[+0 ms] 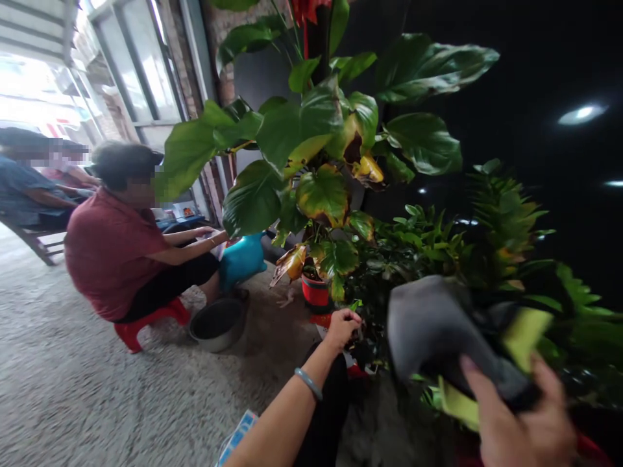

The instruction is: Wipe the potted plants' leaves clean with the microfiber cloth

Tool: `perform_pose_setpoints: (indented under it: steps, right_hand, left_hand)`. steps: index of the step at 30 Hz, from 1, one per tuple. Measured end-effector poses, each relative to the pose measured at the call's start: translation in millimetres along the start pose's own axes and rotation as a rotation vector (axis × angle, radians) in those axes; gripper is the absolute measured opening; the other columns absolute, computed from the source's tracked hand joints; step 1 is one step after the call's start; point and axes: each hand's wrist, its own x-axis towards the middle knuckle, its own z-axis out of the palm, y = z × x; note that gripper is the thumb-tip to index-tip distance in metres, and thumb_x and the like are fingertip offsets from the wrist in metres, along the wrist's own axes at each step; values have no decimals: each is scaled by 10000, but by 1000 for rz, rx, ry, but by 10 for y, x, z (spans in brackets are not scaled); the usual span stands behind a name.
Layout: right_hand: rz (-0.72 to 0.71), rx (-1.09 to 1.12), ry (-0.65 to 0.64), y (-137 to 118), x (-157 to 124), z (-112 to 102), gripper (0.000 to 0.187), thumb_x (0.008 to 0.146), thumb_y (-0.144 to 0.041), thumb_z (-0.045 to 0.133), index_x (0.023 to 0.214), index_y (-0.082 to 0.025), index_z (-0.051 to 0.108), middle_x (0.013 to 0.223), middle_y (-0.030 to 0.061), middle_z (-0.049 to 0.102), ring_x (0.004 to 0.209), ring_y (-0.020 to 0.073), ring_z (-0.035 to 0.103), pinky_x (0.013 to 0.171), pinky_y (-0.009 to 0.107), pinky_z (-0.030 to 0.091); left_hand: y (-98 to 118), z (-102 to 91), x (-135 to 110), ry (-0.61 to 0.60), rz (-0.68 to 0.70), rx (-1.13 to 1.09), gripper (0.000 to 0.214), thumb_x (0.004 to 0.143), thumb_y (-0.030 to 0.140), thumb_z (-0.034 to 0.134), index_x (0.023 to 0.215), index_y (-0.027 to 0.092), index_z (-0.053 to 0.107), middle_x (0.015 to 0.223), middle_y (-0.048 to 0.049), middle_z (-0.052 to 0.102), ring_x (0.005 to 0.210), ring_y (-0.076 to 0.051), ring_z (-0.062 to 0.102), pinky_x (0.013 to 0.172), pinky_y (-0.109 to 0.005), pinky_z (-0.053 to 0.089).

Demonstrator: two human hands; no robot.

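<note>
My left hand (344, 327), with a jade-coloured bangle on its wrist, reaches into the low dark foliage. Its fingers are pinched together at a small bright green leaf (357, 305); the fingertips are partly hidden. On the right, my right hand (528, 412) grips a grey cloth (433, 324), blurred by motion. Yellow-green pieces (528, 334) show beside the grey cloth in the same grip. Leafy green plants (423, 230) stand behind both hands. A tall plant with big glossy leaves (311, 120), some yellow and brown, rises from a red pot (315, 293).
To the left, a person in a red shirt (114, 250) sits on a red stool (150, 321), holding things by a blue bag (243, 259). A dark basin (217, 323) is on the concrete floor. Farther back, other people sit on a bench (29, 237).
</note>
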Motion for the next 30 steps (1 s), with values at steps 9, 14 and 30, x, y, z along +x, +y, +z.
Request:
perform_pose_setpoints:
  steps: [9, 14, 30]
  right_hand:
    - [98, 60, -516, 826, -192, 449, 656, 473, -541, 674, 1020, -181, 631, 903, 99, 704, 925, 347, 631, 844, 454, 479]
    - [119, 109, -319, 404, -189, 53, 870, 509, -614, 704, 1241, -170, 548, 1066, 135, 673, 966, 350, 616, 834, 452, 477]
    - [304, 263, -432, 386, -317, 126, 853, 441, -576, 755, 1172, -171, 585, 1006, 116, 693, 953, 357, 625, 805, 458, 498]
  left_hand:
    - [-24, -35, 29, 18, 72, 70, 236, 512, 78, 558, 669, 144, 722, 426, 61, 506, 431, -73, 413, 468, -206, 316]
    - [28, -43, 0, -26, 75, 118, 142, 508, 71, 560, 542, 152, 672, 441, 52, 524, 455, -81, 438, 482, -209, 344]
    - [31, -61, -8, -41, 103, 117, 71, 488, 111, 538, 436, 149, 567, 421, 65, 456, 469, -74, 388, 476, -205, 313]
